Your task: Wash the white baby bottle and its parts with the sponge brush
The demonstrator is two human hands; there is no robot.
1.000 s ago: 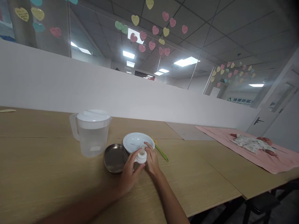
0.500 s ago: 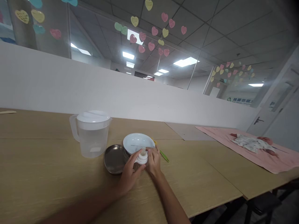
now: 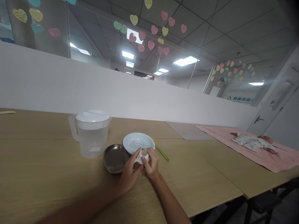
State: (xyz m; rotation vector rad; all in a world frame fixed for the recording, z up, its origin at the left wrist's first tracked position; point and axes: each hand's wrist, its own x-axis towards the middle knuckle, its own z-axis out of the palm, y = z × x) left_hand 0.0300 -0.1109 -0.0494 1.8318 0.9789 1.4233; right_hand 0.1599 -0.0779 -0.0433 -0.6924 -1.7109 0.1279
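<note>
Between my two hands is a small white bottle top with a clear nipple [image 3: 144, 152]. My left hand [image 3: 130, 175] is closed round its left side. My right hand [image 3: 152, 164] grips it from the right, thumb on the white collar. What lies under the collar is mostly hidden by my fingers. Just behind is a white bowl [image 3: 137, 139] with a thin clear item inside. Left of my hands lies a shiny metal tray [image 3: 113, 159]. A green-handled brush [image 3: 163, 153] rests to the right of the bowl.
A lidded clear pitcher [image 3: 92, 137] of water stands left of the tray. On the right, a doll in patterned clothes [image 3: 252, 142] lies on a pink cloth [image 3: 219, 140]. A pale flat stick [image 3: 7, 112] is at the far left, and a dark stool [image 3: 263, 202] sits below the table edge.
My right hand has shifted slightly left and its thumb now lies on the front of the white collar. The nipple is tilted a little differently.
</note>
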